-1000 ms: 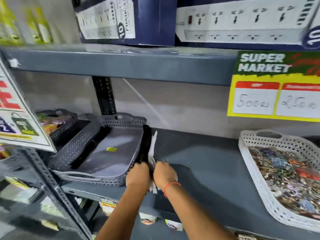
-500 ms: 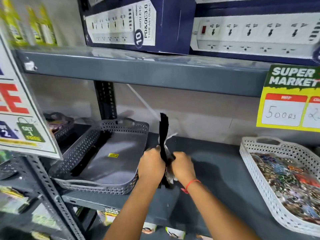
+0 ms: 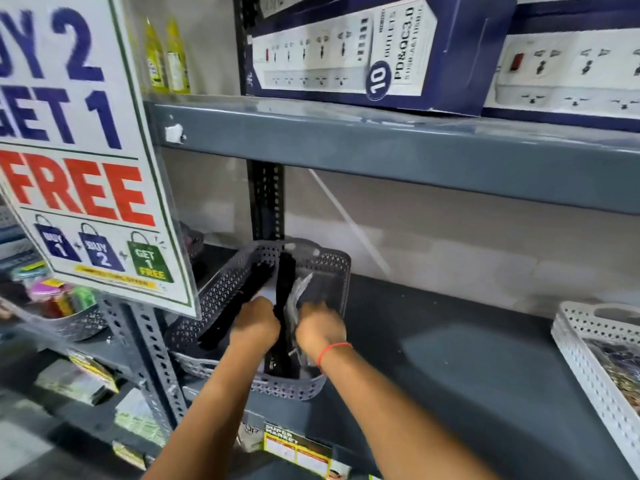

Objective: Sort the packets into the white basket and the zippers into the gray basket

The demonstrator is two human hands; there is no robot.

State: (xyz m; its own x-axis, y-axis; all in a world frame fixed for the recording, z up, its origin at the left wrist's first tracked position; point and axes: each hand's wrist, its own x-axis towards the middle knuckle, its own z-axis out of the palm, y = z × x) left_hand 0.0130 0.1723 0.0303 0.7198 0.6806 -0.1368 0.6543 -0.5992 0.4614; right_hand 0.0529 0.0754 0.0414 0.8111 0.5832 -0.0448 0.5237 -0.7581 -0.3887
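The gray basket [image 3: 221, 292] stands on the dark shelf, left of centre. Both hands hover over it. My left hand [image 3: 254, 325] grips a bundle of black zippers [image 3: 284, 282] that stands upright between the hands. My right hand [image 3: 320, 329], with a red thread on its wrist, holds the bundle's clear plastic wrapper [image 3: 298, 294] on the right side. More black zippers [image 3: 239, 306] lie along the basket's left inside. The white basket [image 3: 588, 362] with colourful packets [image 3: 620, 362] sits at the right edge.
A large "Buy 2 Get 1 Free" sign [image 3: 79, 161] hangs at the left, in front of the perforated rack post [image 3: 152, 355]. Power-strip boxes [image 3: 367, 50] fill the shelf above. Another gray basket [image 3: 69, 313] with colourful items sits far left. Bare shelf [image 3: 450, 358] lies between the two baskets.
Both hands have carried the zipper bundle leftward, from over the open shelf to above the gray basket. The view has shifted left and closer.
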